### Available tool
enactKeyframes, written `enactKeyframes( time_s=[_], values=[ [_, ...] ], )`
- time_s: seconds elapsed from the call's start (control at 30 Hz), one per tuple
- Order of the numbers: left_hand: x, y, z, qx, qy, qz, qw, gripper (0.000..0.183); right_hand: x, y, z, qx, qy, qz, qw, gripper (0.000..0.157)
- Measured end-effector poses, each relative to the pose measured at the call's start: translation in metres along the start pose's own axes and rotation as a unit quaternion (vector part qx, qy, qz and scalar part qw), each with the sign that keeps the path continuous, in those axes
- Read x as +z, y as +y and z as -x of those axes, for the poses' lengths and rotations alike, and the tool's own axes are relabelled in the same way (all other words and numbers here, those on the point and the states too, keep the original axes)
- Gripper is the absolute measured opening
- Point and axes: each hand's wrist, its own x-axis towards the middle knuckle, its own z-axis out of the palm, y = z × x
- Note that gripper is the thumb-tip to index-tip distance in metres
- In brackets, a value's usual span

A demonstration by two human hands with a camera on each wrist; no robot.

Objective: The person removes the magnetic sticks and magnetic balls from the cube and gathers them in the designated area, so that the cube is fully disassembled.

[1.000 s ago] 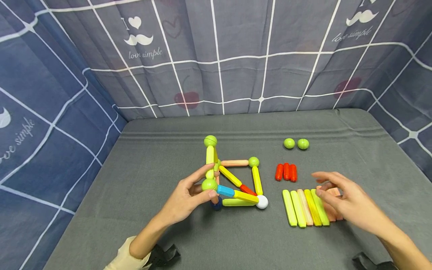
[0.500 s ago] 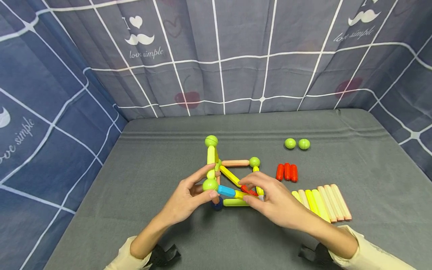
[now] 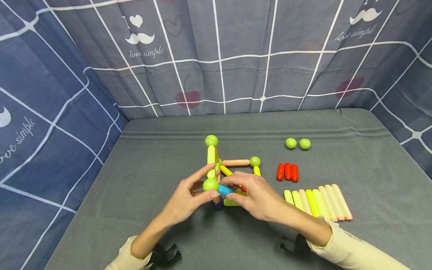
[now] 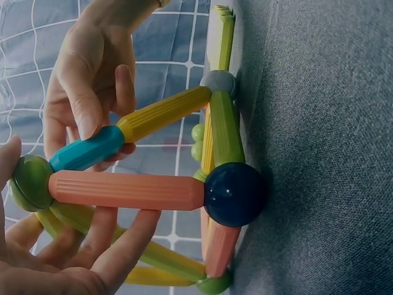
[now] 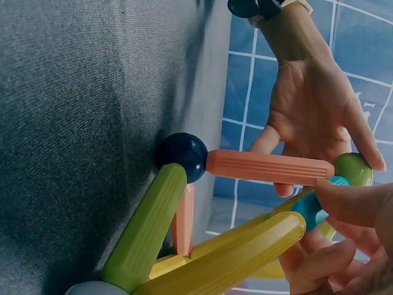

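Pinching the blue rod (image 3: 225, 190) between thumb and fingers, the right hand (image 3: 259, 195) is near the left hand (image 3: 186, 197), which holds the stick-and-ball frame (image 3: 226, 171) around a raised green ball (image 3: 210, 185). That rod joins the ball to a yellow rod (image 4: 166, 114) (a dark blue ball (image 4: 235, 194) sits below, on the worktop (image 3: 162, 150)). Three red sticks (image 3: 288, 171) lie to the right, near longer sticks (image 3: 320, 204).

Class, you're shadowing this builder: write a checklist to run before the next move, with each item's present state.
1. Left grip holds near green ball: ok.
2. Right grip pinches blue rod: ok.
3. Blue rod meets yellow rod: ok.
4. White ball visible in head view: not ok; right grip hides it.
5. Right sleeve clear of loose rods: cannot tell; they overlap in head view.
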Motion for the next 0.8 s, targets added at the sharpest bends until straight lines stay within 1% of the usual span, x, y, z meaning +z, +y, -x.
enactKeyframes(
  time_s=[0.13, 0.37, 0.6, 0.8],
  values=[
    [0.000, -0.001, 0.000, 0.006, -0.001, -0.002, 1.0000, 0.063, 0.000, 0.001, 0.000, -0.034, -0.004, 0.017, 0.999, 0.040],
    [0.000, 0.000, 0.000, 0.012, -0.005, 0.003, 0.9999, 0.060, -0.002, 0.000, 0.000, -0.057, -0.006, 0.040, 0.998, 0.037],
    [0.001, 0.001, 0.000, 0.008, -0.012, 0.020, 0.9997, 0.061, -0.007, -0.002, 0.000, -0.065, -0.001, 0.067, 0.996, 0.038],
    [0.002, 0.002, 0.000, 0.005, -0.015, 0.028, 0.9995, 0.062, -0.010, -0.006, 0.000, -0.059, -0.009, 0.080, 0.995, 0.038]
  ],
)
